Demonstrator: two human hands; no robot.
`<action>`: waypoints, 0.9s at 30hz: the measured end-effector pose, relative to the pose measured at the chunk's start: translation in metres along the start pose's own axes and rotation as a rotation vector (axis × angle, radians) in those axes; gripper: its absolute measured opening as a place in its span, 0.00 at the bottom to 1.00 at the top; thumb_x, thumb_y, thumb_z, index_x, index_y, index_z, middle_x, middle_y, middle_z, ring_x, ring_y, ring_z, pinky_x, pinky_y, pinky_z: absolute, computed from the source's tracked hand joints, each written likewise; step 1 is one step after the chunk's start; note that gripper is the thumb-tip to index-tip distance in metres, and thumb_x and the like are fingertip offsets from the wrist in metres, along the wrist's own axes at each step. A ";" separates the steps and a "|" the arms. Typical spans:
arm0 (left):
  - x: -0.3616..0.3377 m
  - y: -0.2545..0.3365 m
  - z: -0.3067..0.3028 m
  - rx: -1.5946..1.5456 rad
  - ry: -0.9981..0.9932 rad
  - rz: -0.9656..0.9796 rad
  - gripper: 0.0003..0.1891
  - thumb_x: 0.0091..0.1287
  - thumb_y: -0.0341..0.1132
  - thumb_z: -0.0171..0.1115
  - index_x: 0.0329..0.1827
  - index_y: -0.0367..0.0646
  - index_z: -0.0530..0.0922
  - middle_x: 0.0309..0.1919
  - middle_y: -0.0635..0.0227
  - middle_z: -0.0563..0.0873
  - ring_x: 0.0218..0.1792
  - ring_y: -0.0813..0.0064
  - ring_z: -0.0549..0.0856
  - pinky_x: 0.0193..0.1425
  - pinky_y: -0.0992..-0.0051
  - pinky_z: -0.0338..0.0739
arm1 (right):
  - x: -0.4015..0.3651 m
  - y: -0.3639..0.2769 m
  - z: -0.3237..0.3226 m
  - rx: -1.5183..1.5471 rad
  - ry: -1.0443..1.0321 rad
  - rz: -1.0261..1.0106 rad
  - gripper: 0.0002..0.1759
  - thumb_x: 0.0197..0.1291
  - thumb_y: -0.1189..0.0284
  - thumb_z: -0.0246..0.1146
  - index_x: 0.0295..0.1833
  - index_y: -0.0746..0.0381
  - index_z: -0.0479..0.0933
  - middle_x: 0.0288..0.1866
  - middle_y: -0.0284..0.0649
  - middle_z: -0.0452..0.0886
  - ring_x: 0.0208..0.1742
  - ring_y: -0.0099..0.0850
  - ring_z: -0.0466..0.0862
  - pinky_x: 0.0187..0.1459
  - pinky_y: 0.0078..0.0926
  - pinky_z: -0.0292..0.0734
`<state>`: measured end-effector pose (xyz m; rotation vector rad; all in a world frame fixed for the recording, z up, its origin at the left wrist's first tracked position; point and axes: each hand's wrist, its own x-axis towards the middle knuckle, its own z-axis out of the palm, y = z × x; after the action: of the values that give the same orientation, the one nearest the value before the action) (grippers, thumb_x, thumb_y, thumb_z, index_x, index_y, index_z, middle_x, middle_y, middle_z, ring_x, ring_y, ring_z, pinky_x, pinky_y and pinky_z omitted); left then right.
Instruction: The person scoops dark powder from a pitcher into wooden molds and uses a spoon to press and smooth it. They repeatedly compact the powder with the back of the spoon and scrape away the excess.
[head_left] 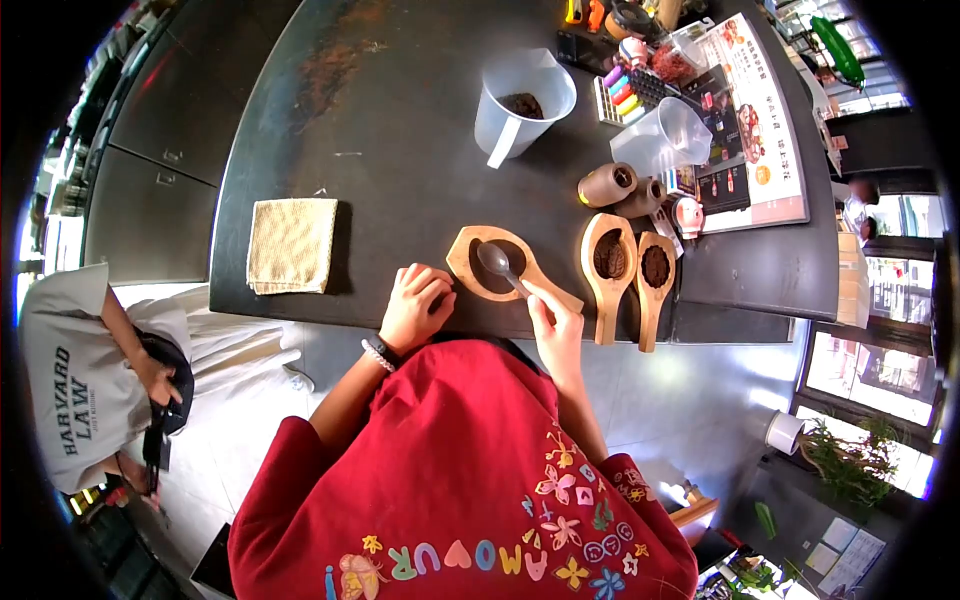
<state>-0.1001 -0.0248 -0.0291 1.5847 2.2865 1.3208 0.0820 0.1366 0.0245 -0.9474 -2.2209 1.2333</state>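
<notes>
My right hand [556, 325] holds a metal spoon [497, 262] whose bowl rests over the dark filling of a wooden mould [470, 247] near the table's front edge. My left hand [414, 303] lies curled on the table just left of that mould, close to its rim. Two more wooden moulds [609, 262] [653, 275] with dark filling lie to the right, handles pointing at me.
A beige cloth [291, 244] lies at the left. Two plastic jugs [518, 100] [665, 137] stand farther back, the left one with dark stuff inside. Brown cylinders [607, 184], coloured markers [618, 88] and a menu sheet [760, 110] sit at the right. Another person [95, 375] stands left.
</notes>
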 end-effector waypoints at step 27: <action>-0.001 -0.003 0.001 -0.020 0.005 0.006 0.06 0.59 0.27 0.71 0.34 0.43 0.79 0.42 0.69 0.86 0.46 0.63 0.81 0.54 0.64 0.73 | -0.001 0.010 -0.022 -0.068 -0.015 0.022 0.12 0.71 0.73 0.65 0.55 0.61 0.87 0.25 0.43 0.82 0.22 0.22 0.79 0.29 0.24 0.74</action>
<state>-0.1014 -0.0252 -0.0321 1.5847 2.2659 1.3469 0.1008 0.1519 0.0278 -0.9934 -2.2827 1.1853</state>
